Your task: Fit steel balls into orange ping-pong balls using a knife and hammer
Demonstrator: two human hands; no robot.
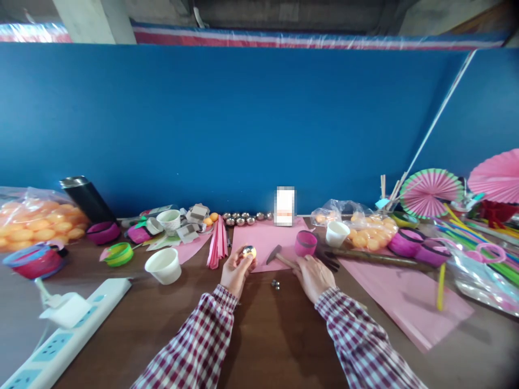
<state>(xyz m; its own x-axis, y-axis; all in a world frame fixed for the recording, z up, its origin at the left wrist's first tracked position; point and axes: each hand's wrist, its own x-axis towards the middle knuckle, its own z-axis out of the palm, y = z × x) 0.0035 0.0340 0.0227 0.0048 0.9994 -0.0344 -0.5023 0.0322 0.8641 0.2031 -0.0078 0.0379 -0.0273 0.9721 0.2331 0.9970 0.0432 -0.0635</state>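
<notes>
Left hand (235, 274): grip closed, thumb and fingers pinching ball (249, 252) over counter (267, 335), presumably to stop it rolling. Right hand (314, 276) at hammer (283, 258) handle, head over pink sheet (255, 243); cannot tell whether that grip is closed.

View: head camera, worn on my head | facing: forward, tipped down over my table (267, 340) | near: my left hand (235, 271) and right hand (315, 277), below centre, sleeves (194, 343) cut by the bottom edge | far: blue partition (259, 124) spanning the width
</notes>
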